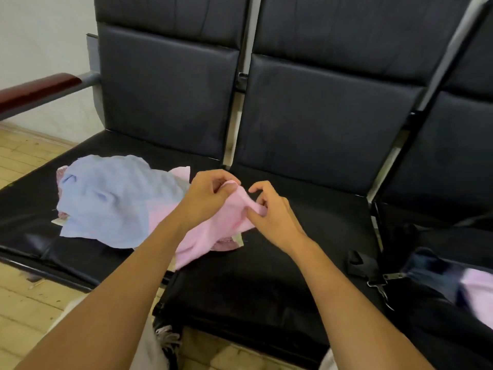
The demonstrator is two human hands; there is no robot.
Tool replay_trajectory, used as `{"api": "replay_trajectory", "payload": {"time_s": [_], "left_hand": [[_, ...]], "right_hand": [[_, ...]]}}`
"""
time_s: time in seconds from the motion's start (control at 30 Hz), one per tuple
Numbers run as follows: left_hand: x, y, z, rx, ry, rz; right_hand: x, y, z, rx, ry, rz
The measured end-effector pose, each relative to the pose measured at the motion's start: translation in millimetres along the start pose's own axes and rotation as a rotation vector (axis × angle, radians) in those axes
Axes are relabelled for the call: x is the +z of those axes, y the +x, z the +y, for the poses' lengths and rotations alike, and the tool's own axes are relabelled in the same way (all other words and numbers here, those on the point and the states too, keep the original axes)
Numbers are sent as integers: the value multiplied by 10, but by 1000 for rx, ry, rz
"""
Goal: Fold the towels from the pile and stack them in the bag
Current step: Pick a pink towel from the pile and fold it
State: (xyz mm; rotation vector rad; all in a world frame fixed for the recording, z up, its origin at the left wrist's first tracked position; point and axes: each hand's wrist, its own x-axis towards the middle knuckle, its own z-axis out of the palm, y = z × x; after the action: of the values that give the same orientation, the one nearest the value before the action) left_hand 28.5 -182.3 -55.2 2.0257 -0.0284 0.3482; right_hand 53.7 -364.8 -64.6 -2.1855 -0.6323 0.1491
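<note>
A pink towel [205, 236] is lifted off a loose pile on the black bench seat [266, 276]. My left hand [208, 196] pinches its top edge, and my right hand [272, 212] pinches the same edge a little to the right. A light blue towel [114, 198] lies crumpled on top of the pile to the left. At the far right sits a dark bag [432, 268], open, with a pink towel [477, 292] showing inside it.
The bench has black padded backrests [320, 116] and a wooden armrest [37, 89] at the left. A black strap with a metal clip [373, 276] lies beside the bag. Pale wooden floor [26, 303] runs in front of the bench.
</note>
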Motion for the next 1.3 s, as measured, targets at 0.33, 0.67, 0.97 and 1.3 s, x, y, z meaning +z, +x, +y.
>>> {"api": "replay_trajectory", "payload": {"time_s": [0.33,0.67,0.97,1.3], "left_hand": [[492,59,252,56,-8,35],[687,108,294,-40,-14,87],[654,168,272,-177,-10,-43],[346,140,192,-483,-88,-447]], "right_hand": [[-810,-488,584,109,-127,191],[-1310,-813,1093,230,-316,271],[-1443,-826,1155,271,-224,303],[-1497,-889,1029,355,86,166]]}}
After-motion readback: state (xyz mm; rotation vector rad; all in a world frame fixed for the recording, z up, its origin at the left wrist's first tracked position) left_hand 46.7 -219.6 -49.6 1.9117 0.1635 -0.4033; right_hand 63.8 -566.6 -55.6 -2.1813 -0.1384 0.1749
